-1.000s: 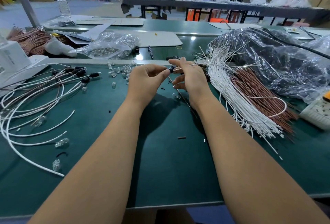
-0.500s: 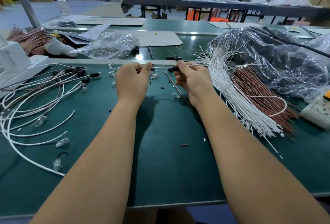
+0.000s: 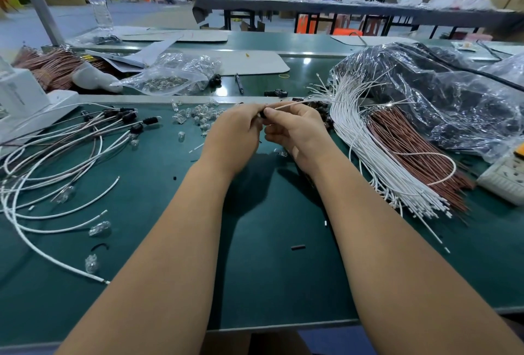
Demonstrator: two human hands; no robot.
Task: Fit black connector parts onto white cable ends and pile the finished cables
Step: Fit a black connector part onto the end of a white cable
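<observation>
My left hand [image 3: 235,133] and my right hand [image 3: 296,131] meet over the green table [image 3: 269,269]. Between their fingertips sits a small black connector [image 3: 263,114], which my left hand pinches. My right hand pinches a white cable [image 3: 292,104] just behind the connector; the cable runs off to the right toward the bundle of white cables [image 3: 365,156]. A loose pile of cables with black connectors fitted [image 3: 127,119] lies at the left. More black connectors [image 3: 326,112] lie behind my right hand, partly hidden.
Brown cables [image 3: 411,156] lie beside the white bundle, under a dark plastic bag [image 3: 425,94]. Clear bulbs [image 3: 198,116] are scattered ahead, with a bag of bulbs [image 3: 170,77] behind. A white machine [image 3: 22,99] stands far left, a power strip [image 3: 504,179] far right.
Half a second ago my left hand was apart to the left, holding the cable end stretched out. It has moved back right, and both hands now meet at the connector.
</observation>
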